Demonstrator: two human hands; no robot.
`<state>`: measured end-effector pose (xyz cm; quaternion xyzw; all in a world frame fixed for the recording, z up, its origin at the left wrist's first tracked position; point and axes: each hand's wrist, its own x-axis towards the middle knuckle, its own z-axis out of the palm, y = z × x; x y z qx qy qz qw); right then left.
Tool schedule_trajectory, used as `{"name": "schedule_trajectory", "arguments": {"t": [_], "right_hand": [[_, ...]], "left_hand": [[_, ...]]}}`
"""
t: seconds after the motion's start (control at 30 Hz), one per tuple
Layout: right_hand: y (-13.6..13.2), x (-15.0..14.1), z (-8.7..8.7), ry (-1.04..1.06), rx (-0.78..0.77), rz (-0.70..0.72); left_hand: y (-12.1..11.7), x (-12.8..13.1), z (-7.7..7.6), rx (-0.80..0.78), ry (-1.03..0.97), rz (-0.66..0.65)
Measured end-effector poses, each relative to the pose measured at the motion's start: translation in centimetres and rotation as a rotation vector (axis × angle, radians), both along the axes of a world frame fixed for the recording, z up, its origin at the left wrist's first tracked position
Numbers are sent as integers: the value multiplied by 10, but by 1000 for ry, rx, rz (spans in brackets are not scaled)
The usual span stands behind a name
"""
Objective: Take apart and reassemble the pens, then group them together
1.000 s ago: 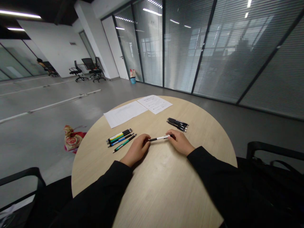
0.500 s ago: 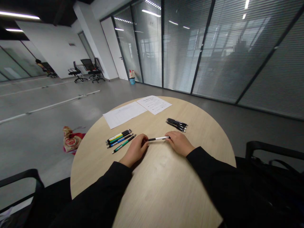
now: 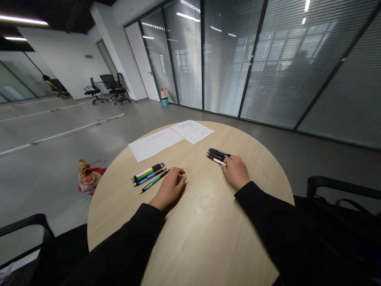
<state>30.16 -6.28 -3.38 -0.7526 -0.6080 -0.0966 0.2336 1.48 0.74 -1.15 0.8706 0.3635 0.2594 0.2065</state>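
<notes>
A black-and-white pen (image 3: 216, 160) lies alongside the group of black pens (image 3: 218, 152), on their near side. The fingers of my right hand (image 3: 235, 171) are closed on its right end and cover that end. My left hand (image 3: 171, 186) rests on the table with its fingers curled but apart from the thumb, and nothing shows in it. Just left of it lie several coloured pens: a yellow one (image 3: 144, 172), a blue one (image 3: 149, 178) and a green one (image 3: 153, 183) among them.
Two printed sheets of paper (image 3: 156, 143) lie at the far side of the round wooden table (image 3: 190, 230). Black chair armrests (image 3: 342, 186) flank the table. A red and beige bag (image 3: 89, 176) stands on the floor to the left.
Between both hands before, the black-and-white pen has gone right with my right hand to the black pens. My left hand has let go of it and stays in about the same place.
</notes>
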Motion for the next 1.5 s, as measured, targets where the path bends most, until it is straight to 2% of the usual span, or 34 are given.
{"name": "schedule_trajectory", "arguments": {"t": [0.23, 0.33, 0.43, 0.53, 0.63, 0.8, 1.03, 1.17, 1.27, 1.37, 1.5], "right_hand": [[3, 4, -6, 9, -13, -34], [3, 4, -5, 39, -9, -28], [2, 1, -2, 44, 21, -6], [1, -6, 1, 57, 65, 72], [-1, -18, 4, 84, 44, 220], [-6, -35, 7, 156, -15, 438], [-6, -38, 6, 227, -40, 467], [-5, -38, 4, 280, -47, 468], [-5, -38, 2, 317, -55, 468], [-4, -38, 1, 353, -56, 464], [-4, -37, -1, 395, -56, 466]], "left_hand": [[1, -1, -1, 19, 15, -17], [2, -2, 0, 85, 52, -27], [4, -4, 2, 182, 154, 41], [6, -7, 4, 257, 278, 170], [8, -11, 7, 317, 397, 293], [12, -18, 11, 347, 575, 372], [14, -20, 12, 341, 628, 358], [12, -20, 12, 265, 648, 380], [12, -20, 12, 187, 638, 382], [14, -18, 12, 124, 507, 353], [12, -12, 9, 58, 148, 146]]}}
